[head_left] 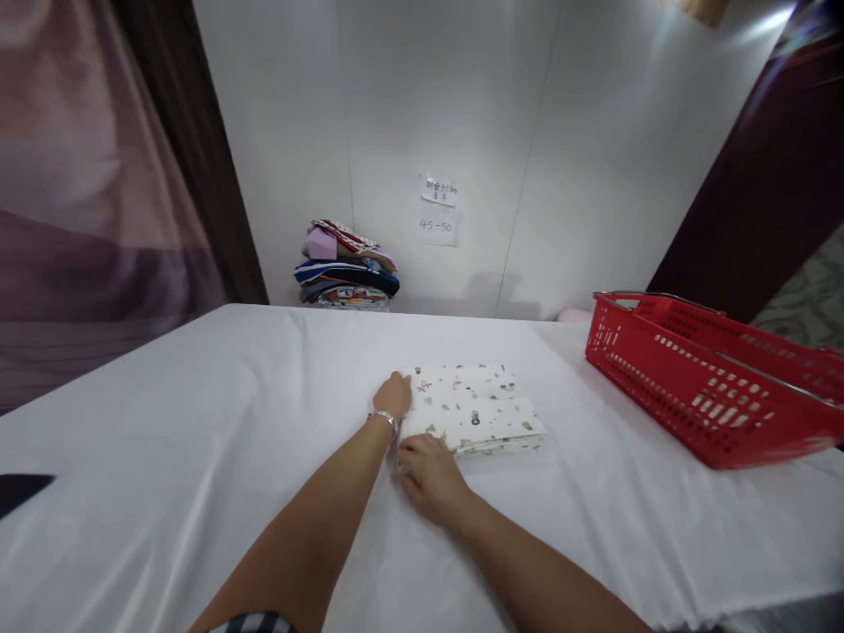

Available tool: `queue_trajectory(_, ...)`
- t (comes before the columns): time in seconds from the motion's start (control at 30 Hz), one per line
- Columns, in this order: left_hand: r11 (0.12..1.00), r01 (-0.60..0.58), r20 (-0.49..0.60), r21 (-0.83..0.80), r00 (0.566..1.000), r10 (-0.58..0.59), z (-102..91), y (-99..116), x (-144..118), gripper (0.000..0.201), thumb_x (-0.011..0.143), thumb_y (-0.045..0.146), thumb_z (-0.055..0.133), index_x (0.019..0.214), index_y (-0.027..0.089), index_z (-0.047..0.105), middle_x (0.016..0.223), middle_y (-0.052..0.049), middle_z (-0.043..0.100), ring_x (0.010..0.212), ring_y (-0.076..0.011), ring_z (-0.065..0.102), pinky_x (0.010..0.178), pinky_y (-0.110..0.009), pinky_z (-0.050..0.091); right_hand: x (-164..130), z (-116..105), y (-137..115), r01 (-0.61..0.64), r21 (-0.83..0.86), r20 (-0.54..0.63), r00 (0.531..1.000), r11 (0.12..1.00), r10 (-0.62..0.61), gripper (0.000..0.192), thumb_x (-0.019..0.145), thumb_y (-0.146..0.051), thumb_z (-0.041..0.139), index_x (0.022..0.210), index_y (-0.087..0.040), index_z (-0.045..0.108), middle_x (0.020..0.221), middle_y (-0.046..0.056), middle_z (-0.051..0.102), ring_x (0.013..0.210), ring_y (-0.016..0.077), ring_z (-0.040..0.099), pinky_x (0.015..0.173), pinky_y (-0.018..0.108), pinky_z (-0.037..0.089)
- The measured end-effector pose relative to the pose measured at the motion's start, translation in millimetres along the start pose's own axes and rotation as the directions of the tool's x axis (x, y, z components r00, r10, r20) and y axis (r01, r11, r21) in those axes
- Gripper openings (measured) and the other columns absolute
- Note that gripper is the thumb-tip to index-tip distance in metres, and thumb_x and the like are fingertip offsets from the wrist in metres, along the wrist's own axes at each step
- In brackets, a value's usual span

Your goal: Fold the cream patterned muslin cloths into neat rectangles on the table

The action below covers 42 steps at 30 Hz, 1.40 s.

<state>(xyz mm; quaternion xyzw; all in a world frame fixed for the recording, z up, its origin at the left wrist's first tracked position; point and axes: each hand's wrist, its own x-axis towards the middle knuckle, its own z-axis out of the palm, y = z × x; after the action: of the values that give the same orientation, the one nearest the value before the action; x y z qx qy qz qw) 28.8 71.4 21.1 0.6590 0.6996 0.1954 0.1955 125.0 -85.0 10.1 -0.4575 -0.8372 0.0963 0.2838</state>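
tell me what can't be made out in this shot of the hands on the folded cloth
Head view:
- Right hand fingertips: tucked under the folded cloth.
- Paper notes on the wall: top writing too small.
- Red basket: blurred, right end cut off by the frame; contents hidden by its wall.
- Clothes stack: single pieces too small.

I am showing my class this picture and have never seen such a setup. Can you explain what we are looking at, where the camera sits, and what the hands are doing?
The single picture comes from a camera worn on a person's head, looking forward and down. There is no machine, only two bare hands. The left hand, with a bracelet on its wrist, and the right hand both rest on the left edge of a folded white patterned cloth. It lies on a table covered with a white sheet. A red plastic basket stands to the right, and a stack of folded clothes sits by the wall.
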Motion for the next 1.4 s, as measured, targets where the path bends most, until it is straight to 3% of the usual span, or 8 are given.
queue_trajectory(0.3,0.979,-0.195,-0.109,0.065,0.973,0.201,-18.8,15,-12,0.042,0.087,0.037,0.043,0.121,0.012,0.046,0.125,-0.018,0.052,0.117,-0.0286,0.048,0.093,-0.038,0.040,1,-5,0,0.036,-0.042,0.056,0.998,0.998,-0.034,0.024,0.079,-0.020,0.056,0.103,-0.020,0.056,0.110,0.005,0.057,0.104,0.0204,0.047,0.088,0.036,0.036)
queue_trajectory(0.43,0.853,-0.504,-0.085,-0.135,0.864,0.497,-22.0,21,-46,0.044,0.086,0.046,0.044,0.121,0.019,0.050,0.128,-0.008,0.052,0.115,-0.0234,0.050,0.097,-0.035,0.040,2,-6,0,0.055,-0.074,0.069,0.996,0.996,-0.050,0.034,0.077,-0.024,0.058,0.110,-0.017,0.056,0.115,0.009,0.057,0.106,0.0225,0.048,0.091,0.037,0.038)
queue_trajectory(0.57,0.801,-0.456,0.058,-0.388,0.855,0.515,-16.7,1,-75,0.047,0.086,0.053,0.041,0.120,0.022,0.052,0.129,-0.003,0.053,0.118,-0.0208,0.049,0.101,-0.035,0.039,4,-12,1,0.070,-0.094,0.113,0.992,0.993,-0.059,0.020,0.076,-0.023,0.056,0.093,-0.013,0.063,0.096,0.009,0.065,0.092,0.0221,0.056,0.084,0.034,0.043)
queue_trajectory(0.93,0.683,-0.707,0.145,-0.187,0.667,0.731,-4.0,-29,-79,0.047,0.092,0.045,0.028,0.123,0.020,0.054,0.135,-0.003,0.049,0.131,-0.0197,0.035,0.111,-0.040,0.026,-9,-42,29,-0.191,0.449,-0.051,0.970,0.873,0.238,0.025,0.075,-0.014,0.049,0.085,-0.023,0.071,0.081,-0.003,0.070,0.068,0.0111,0.061,0.065,0.023,0.047)
queue_trajectory(1.0,0.655,-0.745,0.172,-0.126,0.634,0.754,-4.1,-30,-79,0.047,0.092,0.045,0.031,0.125,0.021,0.052,0.137,-0.003,0.046,0.132,-0.0209,0.032,0.111,-0.042,0.025,-19,-57,45,-0.175,0.473,-0.286,0.897,0.864,0.338,0.024,0.078,-0.019,0.048,0.088,-0.022,0.070,0.089,0.000,0.070,0.081,0.0139,0.062,0.071,0.025,0.048)
queue_trajectory(1.1,0.632,-0.771,0.181,-0.085,0.611,0.770,-3.6,-30,-78,0.046,0.092,0.046,0.032,0.126,0.021,0.052,0.138,-0.003,0.045,0.133,-0.0211,0.031,0.110,-0.042,0.026,-43,-88,79,-0.315,0.398,-0.587,0.634,0.861,0.503,0.026,0.076,-0.023,0.048,0.091,-0.019,0.068,0.101,0.006,0.067,0.095,0.0176,0.060,0.080,0.030,0.047)
queue_trajectory(1.2,0.616,-0.784,0.177,-0.078,0.597,0.782,-1.6,-30,-76,0.045,0.092,0.045,0.033,0.125,0.022,0.052,0.138,-0.003,0.045,0.133,-0.0207,0.031,0.110,-0.042,0.026,-66,-117,112,-0.631,0.378,-0.528,0.454,0.677,0.718,0.029,0.077,-0.029,0.048,0.099,-0.019,0.065,0.105,0.007,0.065,0.098,0.0184,0.057,0.079,0.030,0.047)
queue_trajectory(1.4,0.599,-0.796,0.153,-0.090,0.583,0.798,0.4,-31,-75,0.044,0.092,0.044,0.033,0.124,0.022,0.053,0.136,-0.004,0.047,0.132,-0.0209,0.032,0.109,-0.042,0.026,-76,-130,131,-0.799,0.369,-0.172,0.442,0.474,0.880,0.024,0.073,-0.038,0.063,0.069,-0.015,0.066,0.048,0.001,0.057,0.047,0.0130,0.053,0.047,0.024,0.042)
